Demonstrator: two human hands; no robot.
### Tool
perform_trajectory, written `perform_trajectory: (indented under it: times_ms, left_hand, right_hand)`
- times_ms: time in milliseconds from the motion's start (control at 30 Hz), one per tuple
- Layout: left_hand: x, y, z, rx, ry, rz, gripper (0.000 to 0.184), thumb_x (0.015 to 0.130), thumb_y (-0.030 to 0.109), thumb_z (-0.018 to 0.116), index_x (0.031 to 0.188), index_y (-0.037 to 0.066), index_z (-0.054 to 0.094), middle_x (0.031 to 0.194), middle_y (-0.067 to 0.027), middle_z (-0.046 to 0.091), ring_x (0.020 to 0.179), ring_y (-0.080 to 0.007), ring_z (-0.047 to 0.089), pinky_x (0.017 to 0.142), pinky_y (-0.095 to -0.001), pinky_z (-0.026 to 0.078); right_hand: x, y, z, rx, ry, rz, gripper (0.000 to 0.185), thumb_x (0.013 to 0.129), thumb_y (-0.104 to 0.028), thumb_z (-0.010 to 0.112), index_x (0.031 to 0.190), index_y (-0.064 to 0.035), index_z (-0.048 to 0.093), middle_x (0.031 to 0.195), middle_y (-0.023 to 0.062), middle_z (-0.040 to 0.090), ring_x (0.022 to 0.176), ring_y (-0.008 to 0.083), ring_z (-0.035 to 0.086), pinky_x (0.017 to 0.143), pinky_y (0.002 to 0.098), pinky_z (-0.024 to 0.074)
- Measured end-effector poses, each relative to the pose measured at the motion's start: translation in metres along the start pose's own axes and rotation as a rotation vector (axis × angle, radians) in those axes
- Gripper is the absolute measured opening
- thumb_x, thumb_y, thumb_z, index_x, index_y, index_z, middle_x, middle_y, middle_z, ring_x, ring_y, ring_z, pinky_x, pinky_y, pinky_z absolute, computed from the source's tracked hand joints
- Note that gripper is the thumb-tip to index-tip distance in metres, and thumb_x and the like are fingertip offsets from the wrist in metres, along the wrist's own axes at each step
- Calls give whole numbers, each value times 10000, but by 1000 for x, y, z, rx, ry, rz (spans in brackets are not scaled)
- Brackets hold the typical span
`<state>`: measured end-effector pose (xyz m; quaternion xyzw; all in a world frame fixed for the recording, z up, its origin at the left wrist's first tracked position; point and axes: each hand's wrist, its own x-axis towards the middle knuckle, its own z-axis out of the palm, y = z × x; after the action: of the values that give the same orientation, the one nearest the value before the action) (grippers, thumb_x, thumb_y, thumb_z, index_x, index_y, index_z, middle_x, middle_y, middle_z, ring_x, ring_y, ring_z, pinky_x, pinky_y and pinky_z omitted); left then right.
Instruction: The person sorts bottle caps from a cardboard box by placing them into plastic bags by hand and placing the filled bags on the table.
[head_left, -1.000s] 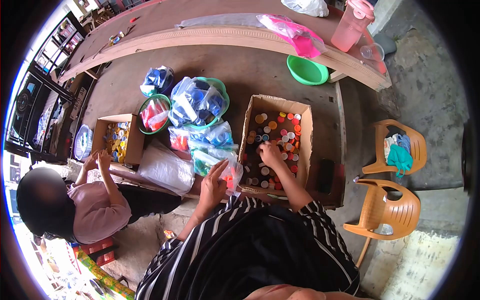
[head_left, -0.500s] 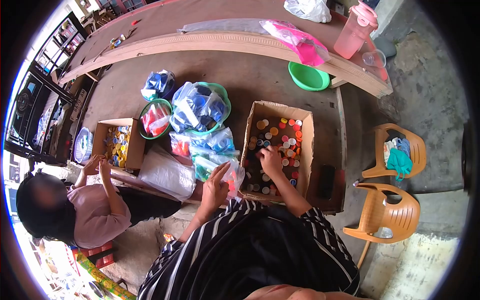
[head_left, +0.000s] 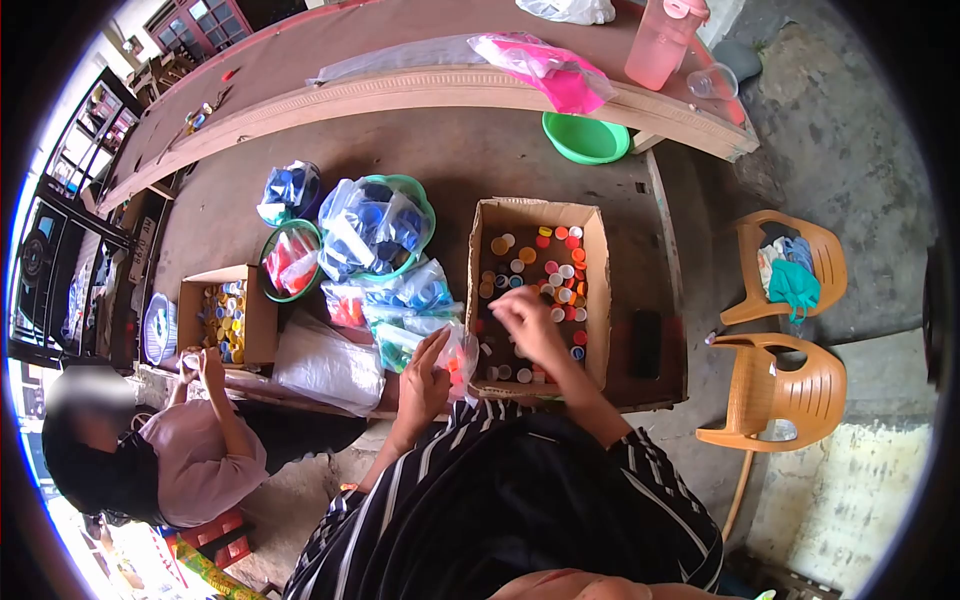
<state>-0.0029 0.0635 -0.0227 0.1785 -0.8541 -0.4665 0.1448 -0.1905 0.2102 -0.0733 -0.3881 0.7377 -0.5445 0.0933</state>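
My right hand [head_left: 530, 318] is above the cardboard box [head_left: 540, 388], fingers curled together and pointing left. Whatever they hold is too small to make out. Loose bottle caps [head_left: 564, 271] in white, orange, red and blue lie scattered on the box's floor. Left of the box, my left hand [head_left: 420, 388] is at a clear plastic bag [head_left: 456, 362] with red-orange caps inside. Its longer fingers point up and the thumb sits close to them, seemingly gripping the bag's edge. Filled bags of blue [head_left: 420, 288] and green caps [head_left: 395, 340] lie just beyond it.
A stack of clear bags [head_left: 330, 365] lies left. Behind are a green basin [head_left: 428, 220] of bagged blue caps and a smaller basket [head_left: 268, 285]. A person [head_left: 200, 450] sits by a box of yellow caps [head_left: 255, 330]. Plastic chairs [head_left: 775, 395] stand right.
My right hand has lifted off the caps and shifted left toward the box's near-left side. My left hand stays by the bag. The whole view has shifted slightly.
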Motion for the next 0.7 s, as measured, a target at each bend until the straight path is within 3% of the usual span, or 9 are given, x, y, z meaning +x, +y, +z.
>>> perform_trajectory:
  times_ms: [33,100,133,200,233,300,467,600,700]
  left_hand:
    - [-2,-2,-1,0,4,2,643,709,-89,482,1339,4,564,1320,-214,588,1159,-392,612,949,-403,510]
    - [-5,-6,-1,-2,20,10,640,710,-85,481,1338,7,567,1319,-214,590,1157,-394,612,948,-405,510]
    - [-7,-8,-1,12,27,23,640,711,-84,481,1338,11,568,1320,-211,591,1149,-390,618,934,-400,516]
    - [-8,-10,0,41,41,50,639,714,-82,480,1339,18,571,1322,-205,593,1131,-383,630,907,-391,526]
    - [-8,-11,1,48,48,71,652,710,-92,472,1345,19,570,1328,-205,590,1101,-351,639,825,-353,517]
    - [-7,-12,2,62,64,114,679,700,-113,458,1357,20,568,1341,-205,582,1041,-288,655,663,-279,500]
    - [-7,-4,2,-10,28,38,675,701,-104,466,1356,20,567,1337,-208,586,1026,-292,657,690,-285,506]
    - [-6,-7,6,15,36,77,673,701,-103,468,1354,21,571,1340,-206,585,990,-288,665,687,-285,506]
    - [-4,-1,6,8,32,42,631,716,-86,497,1336,9,573,1337,-203,586,1074,-372,656,866,-370,533]
  right_hand:
    - [1,16,-8,9,31,213,79,891,-86,680,953,-38,684,973,124,644,974,294,640,823,387,517]
    - [-5,75,-26,-548,-31,226,110,861,-126,694,930,-43,674,978,137,633,979,329,622,852,427,509]
    - [-6,92,-37,-699,-173,339,198,844,-121,706,1033,-72,674,1088,120,626,991,336,631,848,458,509]
    - [-13,105,-42,-806,-151,362,218,830,-108,711,1040,-69,666,1116,119,616,1030,339,617,863,469,503]
    - [-18,107,-42,-858,-141,376,229,823,-102,713,1043,-67,662,1130,119,612,1049,341,610,871,475,501]
    - [-23,111,-38,-855,-146,377,205,813,-118,732,993,-57,656,1163,119,600,1080,336,597,889,491,494]
    - [-23,107,-34,-782,-93,369,136,796,-98,735,903,-67,658,1051,97,625,1010,311,616,827,460,500]
    - [-20,95,-37,-491,18,302,190,815,-81,745,948,-44,614,917,98,654,871,300,654,735,431,521]
    - [-13,33,-20,-135,213,138,241,849,-69,740,1009,-33,563,877,107,647,787,279,664,692,378,531]
